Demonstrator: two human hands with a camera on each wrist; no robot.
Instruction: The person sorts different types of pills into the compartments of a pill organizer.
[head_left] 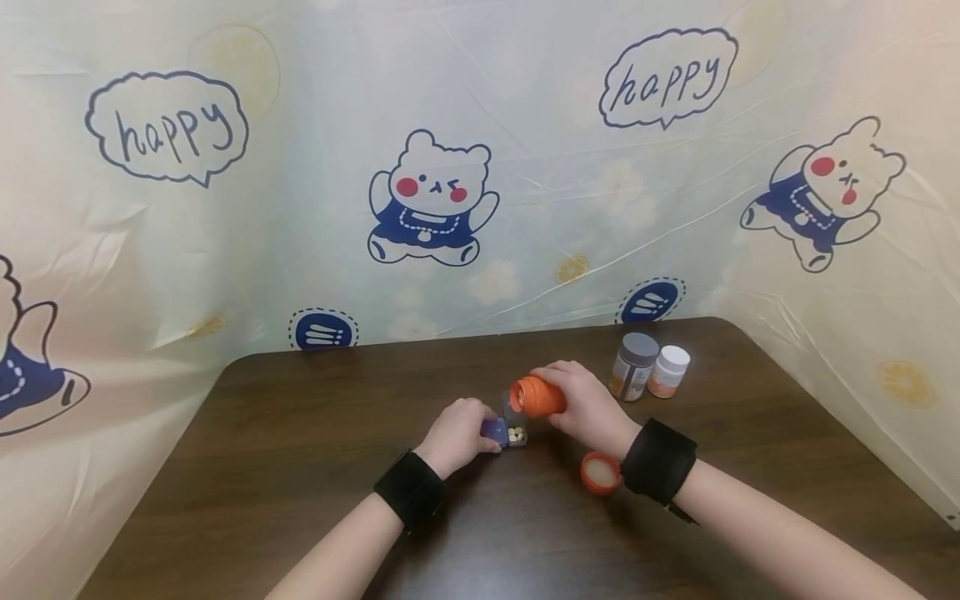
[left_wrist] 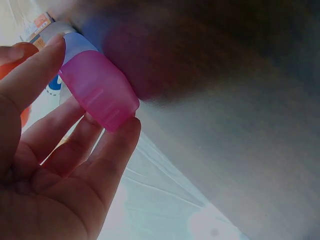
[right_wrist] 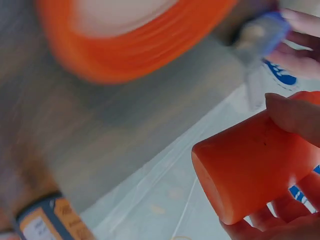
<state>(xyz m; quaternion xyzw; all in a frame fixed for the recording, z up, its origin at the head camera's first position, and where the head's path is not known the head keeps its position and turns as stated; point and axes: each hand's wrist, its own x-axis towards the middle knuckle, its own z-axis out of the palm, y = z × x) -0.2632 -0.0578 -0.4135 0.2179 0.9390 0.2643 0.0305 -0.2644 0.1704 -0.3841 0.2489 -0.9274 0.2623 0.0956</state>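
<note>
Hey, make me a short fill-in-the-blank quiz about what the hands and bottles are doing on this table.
1. The right hand holds the orange plastic bottle tipped on its ____.
2. The left hand keeps its grip on a small pill box with a ____ lid.
3. The round orange cap lies on the dark wooden table with its white inside facing ____.
4. Behind the right hand stand ____ more bottles.

Missing words: side; purple; up; two

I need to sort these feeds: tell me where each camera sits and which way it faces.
Head: looks down across the table; both forearms, left hand, right hand.
Left wrist: beside the palm, facing the pill box; fingers show.
Right wrist: under the hand, facing the orange bottle; fingertips show.
Shared: every view shows the orange bottle; the orange cap shows in head and right-wrist views.
</note>
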